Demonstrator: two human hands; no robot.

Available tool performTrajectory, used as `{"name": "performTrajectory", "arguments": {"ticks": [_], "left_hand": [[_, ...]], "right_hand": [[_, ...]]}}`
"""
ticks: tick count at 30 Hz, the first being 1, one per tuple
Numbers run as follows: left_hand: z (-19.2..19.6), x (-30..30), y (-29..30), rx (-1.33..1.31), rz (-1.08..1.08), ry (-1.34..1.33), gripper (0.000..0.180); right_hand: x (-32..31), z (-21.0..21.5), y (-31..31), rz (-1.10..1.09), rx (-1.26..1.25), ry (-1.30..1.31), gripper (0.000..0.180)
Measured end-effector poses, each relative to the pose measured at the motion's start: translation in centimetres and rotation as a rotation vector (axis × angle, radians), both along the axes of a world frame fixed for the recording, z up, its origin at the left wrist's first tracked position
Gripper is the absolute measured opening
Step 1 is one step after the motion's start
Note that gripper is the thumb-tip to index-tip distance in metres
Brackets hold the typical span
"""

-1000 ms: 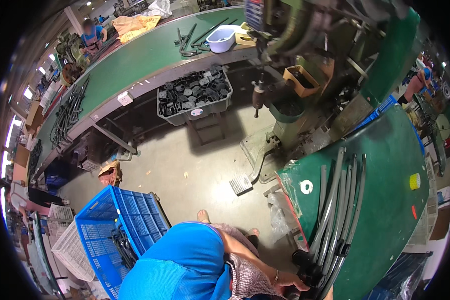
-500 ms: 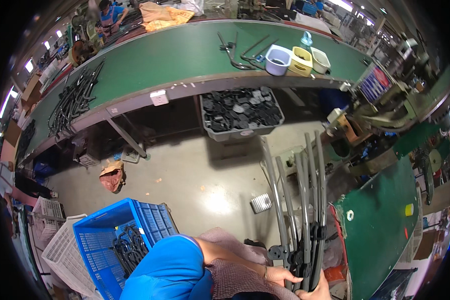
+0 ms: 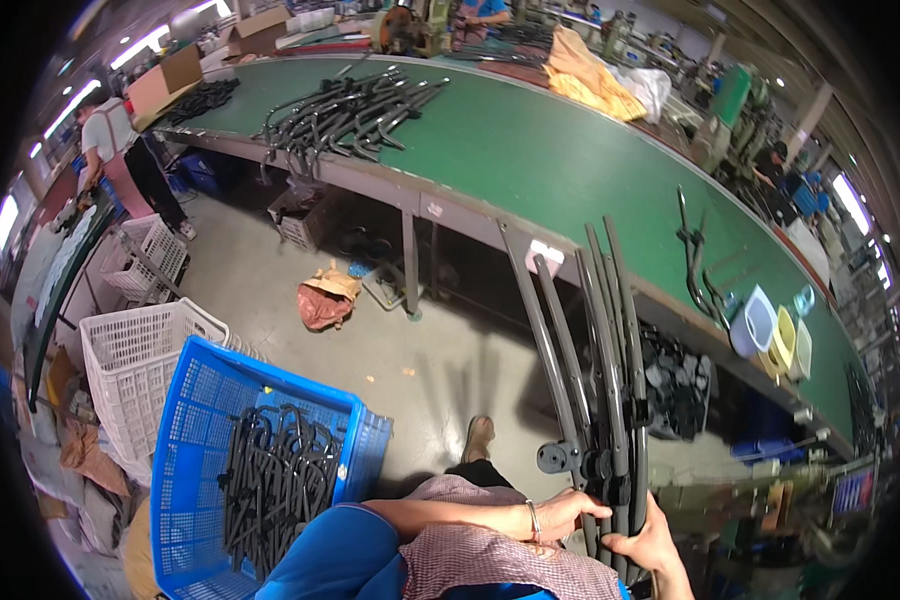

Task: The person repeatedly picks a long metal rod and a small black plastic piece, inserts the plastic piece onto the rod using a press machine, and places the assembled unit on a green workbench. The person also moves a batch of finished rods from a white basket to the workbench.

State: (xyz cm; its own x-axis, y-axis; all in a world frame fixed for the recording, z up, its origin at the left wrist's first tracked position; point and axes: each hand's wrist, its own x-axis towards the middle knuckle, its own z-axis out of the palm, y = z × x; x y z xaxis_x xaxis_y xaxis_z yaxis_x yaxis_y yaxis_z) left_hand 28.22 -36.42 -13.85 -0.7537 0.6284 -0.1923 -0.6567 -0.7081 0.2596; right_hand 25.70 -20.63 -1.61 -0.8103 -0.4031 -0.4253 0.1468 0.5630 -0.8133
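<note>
Both my hands are closed around a bundle of several grey metal tubes (image 3: 611,410) with black plastic joints near their lower ends. My left hand (image 3: 568,514), with a bracelet at the wrist, grips the bundle from the left, just under a round black joint (image 3: 558,458). On the other side, my right hand (image 3: 648,543) wraps the lower ends, its thumb across the front. The tubes stand nearly upright before me, their upper ends spread apart. At my left is a blue plastic crate (image 3: 192,470) with many bent dark tube parts (image 3: 280,485) inside.
A long green-topped workbench (image 3: 500,130) runs across, bearing a heap of dark bent tubes (image 3: 350,110) and small plastic tubs (image 3: 753,325). Beneath it stands a bin of black parts (image 3: 678,385). A white crate (image 3: 135,360), a reddish sack (image 3: 327,300) and a person (image 3: 120,150) are at left.
My view has swung left, so the bench, blue crate and tubs sit further right. The tube bundle stays in both hands, now raised in front of the bench. My foot has come into view.
</note>
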Motion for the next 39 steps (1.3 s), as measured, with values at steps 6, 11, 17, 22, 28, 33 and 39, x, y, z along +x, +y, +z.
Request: {"name": "performTrajectory", "arguments": {"ticks": [6, 11, 17, 22, 28, 33, 39], "left_hand": [[4.1, -13.0, -10.4, -0.167, 0.245, 0.017, 0.027], [3.6, -23.3, -16.7, -0.279, 0.358, -0.058, 0.029], [3.0, -35.0, -28.7, -0.315, 0.387, -0.06, 0.02], [7.0, -44.3, -43.1, -0.484, 0.267, -0.009, 0.032], [8.3, -52.9, -62.2, -0.75, 0.287, -0.023, 0.046], [4.9, -56.0, -75.2, -0.807, 0.402, -0.032, 0.053], [0.8, -56.3, -86.5, -1.725, 0.435, -0.015, 0.043]], "right_hand": [[-17.0, -0.2, -8.9, 0.213, -0.159, -0.036, 0.076], [-27.7, 0.8, -16.9, 0.26, -0.155, -0.058, 0.071], [-39.0, -0.6, -28.3, 0.197, -0.217, -0.139, 0.07], [-48.0, -2.0, -41.6, 0.143, -0.355, -0.229, 0.056], [-54.8, -5.1, -61.9, -0.039, -0.631, -0.33, 0.048], [-55.7, -9.6, -76.3, -0.147, -0.806, -0.379, 0.047], [-52.8, -12.8, -87.6, -0.128, -0.77, -0.29, 0.063]]}}
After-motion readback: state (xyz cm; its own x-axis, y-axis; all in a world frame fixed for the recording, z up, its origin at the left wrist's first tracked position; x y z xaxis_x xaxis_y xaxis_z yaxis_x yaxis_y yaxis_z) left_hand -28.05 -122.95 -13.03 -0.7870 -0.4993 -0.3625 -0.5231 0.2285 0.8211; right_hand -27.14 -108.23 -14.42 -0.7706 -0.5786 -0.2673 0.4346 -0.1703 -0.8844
